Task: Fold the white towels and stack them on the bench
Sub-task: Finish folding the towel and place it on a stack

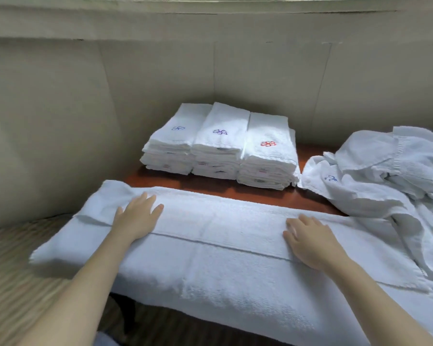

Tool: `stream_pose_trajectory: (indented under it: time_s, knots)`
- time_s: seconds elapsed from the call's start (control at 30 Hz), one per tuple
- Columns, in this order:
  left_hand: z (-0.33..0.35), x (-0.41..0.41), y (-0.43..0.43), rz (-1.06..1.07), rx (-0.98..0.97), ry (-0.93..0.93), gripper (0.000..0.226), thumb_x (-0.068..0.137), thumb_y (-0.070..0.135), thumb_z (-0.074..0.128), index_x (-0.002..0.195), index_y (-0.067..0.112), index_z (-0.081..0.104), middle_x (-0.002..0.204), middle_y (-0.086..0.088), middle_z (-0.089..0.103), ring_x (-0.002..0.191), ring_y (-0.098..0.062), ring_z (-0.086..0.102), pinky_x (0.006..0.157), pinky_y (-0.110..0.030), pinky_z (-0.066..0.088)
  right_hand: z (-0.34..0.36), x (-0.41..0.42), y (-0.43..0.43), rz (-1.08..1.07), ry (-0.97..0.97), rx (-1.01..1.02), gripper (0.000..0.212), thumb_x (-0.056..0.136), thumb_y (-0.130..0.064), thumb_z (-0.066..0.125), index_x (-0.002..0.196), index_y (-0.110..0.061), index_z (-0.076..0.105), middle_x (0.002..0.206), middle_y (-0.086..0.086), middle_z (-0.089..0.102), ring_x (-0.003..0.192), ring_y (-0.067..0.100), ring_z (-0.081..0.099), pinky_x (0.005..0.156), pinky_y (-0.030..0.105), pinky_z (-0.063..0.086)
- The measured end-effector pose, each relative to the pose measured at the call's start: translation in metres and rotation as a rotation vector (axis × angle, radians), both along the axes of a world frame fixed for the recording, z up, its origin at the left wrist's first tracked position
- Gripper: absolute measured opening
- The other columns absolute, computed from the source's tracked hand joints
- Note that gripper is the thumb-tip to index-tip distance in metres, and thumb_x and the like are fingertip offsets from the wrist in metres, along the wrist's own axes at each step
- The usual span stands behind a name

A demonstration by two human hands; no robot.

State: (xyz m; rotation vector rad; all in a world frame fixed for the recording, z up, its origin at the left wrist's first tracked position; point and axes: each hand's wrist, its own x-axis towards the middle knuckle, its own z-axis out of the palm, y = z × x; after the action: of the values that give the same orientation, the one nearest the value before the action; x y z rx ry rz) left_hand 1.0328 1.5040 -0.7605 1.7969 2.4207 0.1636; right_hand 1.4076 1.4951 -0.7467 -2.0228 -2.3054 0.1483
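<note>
A long white towel (218, 236) lies folded lengthwise across the front of the reddish-brown bench (235, 189), its left end hanging past the bench edge. My left hand (138, 216) presses flat on the towel's left part, fingers straight. My right hand (310, 240) lies flat on its right part. Behind it, three stacks of folded white towels (220, 146) with small embroidered flowers stand side by side in the corner.
A loose heap of unfolded white towels (385, 183) covers the bench's right side. Beige padded walls (85, 108) close the corner at the back and left. A beige patterned carpet (15, 270) shows at lower left.
</note>
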Motion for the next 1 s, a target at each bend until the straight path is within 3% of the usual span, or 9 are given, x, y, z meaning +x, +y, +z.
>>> stream_pose_trajectory:
  time_s: [0.1, 0.23, 0.37, 0.57, 0.73, 0.83, 0.9, 1.0]
  knots:
    - [0.001, -0.031, -0.008, 0.084, 0.056, -0.006, 0.052, 0.099, 0.050, 0.022, 0.149, 0.033, 0.025, 0.158, -0.001, 0.018, 0.143, -0.024, 0.019, 0.112, -0.048, 0.018, 0.000, -0.051, 0.004, 0.144, 0.002, 0.014, 0.036, 0.100, -0.041, 0.030, 0.129, -0.027, 0.044, 0.149, 0.003, 0.031, 0.141, 0.024, 0.022, 0.111, 0.043, 0.021]
    - [0.001, -0.061, -0.012, 0.280, 0.224, -0.042, 0.049, 0.099, 0.043, 0.033, 0.139, 0.017, 0.045, 0.144, -0.008, 0.043, 0.132, -0.028, 0.037, 0.109, -0.040, 0.029, -0.002, -0.104, 0.006, 0.292, 0.059, 0.058, 0.037, 0.100, -0.042, 0.029, 0.132, -0.027, 0.042, 0.156, 0.002, 0.022, 0.145, 0.020, 0.011, 0.116, 0.042, 0.010]
    - [0.004, -0.076, -0.005, 0.515, 0.325, -0.231, 0.054, 0.097, 0.039, 0.040, 0.138, 0.004, 0.038, 0.140, -0.020, 0.041, 0.128, -0.039, 0.037, 0.106, -0.043, 0.028, -0.006, -0.143, 0.005, 0.417, 0.133, 0.085, 0.043, 0.101, -0.041, 0.027, 0.141, -0.025, 0.034, 0.157, 0.000, 0.017, 0.146, 0.018, 0.009, 0.117, 0.038, 0.005]
    - [0.007, -0.090, 0.022, 0.613, 0.334, -0.321, 0.055, 0.095, 0.043, 0.037, 0.135, 0.005, 0.038, 0.138, -0.015, 0.047, 0.127, -0.036, 0.041, 0.104, -0.045, 0.028, -0.014, -0.168, 0.009, 0.472, 0.223, 0.094, 0.053, 0.099, -0.035, 0.032, 0.150, -0.032, 0.016, 0.159, 0.002, -0.012, 0.147, 0.018, -0.003, 0.118, 0.036, -0.002]
    - [0.013, -0.104, 0.042, 0.684, 0.327, -0.470, 0.046, 0.089, 0.041, 0.043, 0.118, 0.007, 0.053, 0.122, -0.012, 0.057, 0.111, -0.036, 0.055, 0.101, -0.049, 0.040, -0.020, -0.167, 0.014, 0.461, 0.156, 0.016, 0.050, 0.100, -0.044, 0.022, 0.149, -0.037, 0.017, 0.160, -0.004, 0.003, 0.147, 0.015, -0.001, 0.117, 0.035, -0.003]
    - [0.016, -0.109, 0.054, 0.705, 0.344, -0.580, 0.047, 0.087, 0.046, 0.048, 0.114, 0.008, 0.057, 0.117, -0.007, 0.057, 0.110, -0.033, 0.054, 0.102, -0.048, 0.040, -0.023, -0.168, 0.013, 0.451, 0.145, 0.025, 0.052, 0.099, -0.049, 0.020, 0.149, -0.039, 0.015, 0.160, -0.006, 0.002, 0.147, 0.013, -0.003, 0.117, 0.034, -0.004]
    - [0.017, -0.112, 0.061, 0.699, 0.349, -0.629, 0.043, 0.086, 0.046, 0.052, 0.109, 0.009, 0.055, 0.102, -0.002, 0.054, 0.109, -0.032, 0.054, 0.104, -0.048, 0.038, -0.023, -0.170, 0.013, 0.445, 0.142, 0.032, 0.052, 0.098, -0.050, 0.019, 0.149, -0.040, 0.014, 0.160, -0.007, 0.001, 0.147, 0.013, -0.004, 0.117, 0.034, -0.005]
    - [0.015, -0.122, 0.071, 0.705, 0.434, -0.708, 0.022, 0.088, 0.033, 0.057, 0.085, 0.012, 0.052, 0.102, -0.005, 0.060, 0.100, -0.029, 0.057, 0.098, -0.035, 0.040, -0.022, -0.171, 0.014, 0.442, 0.145, 0.036, 0.051, 0.098, -0.051, 0.019, 0.148, -0.040, 0.014, 0.160, -0.008, 0.002, 0.147, 0.012, -0.004, 0.117, 0.034, -0.004]
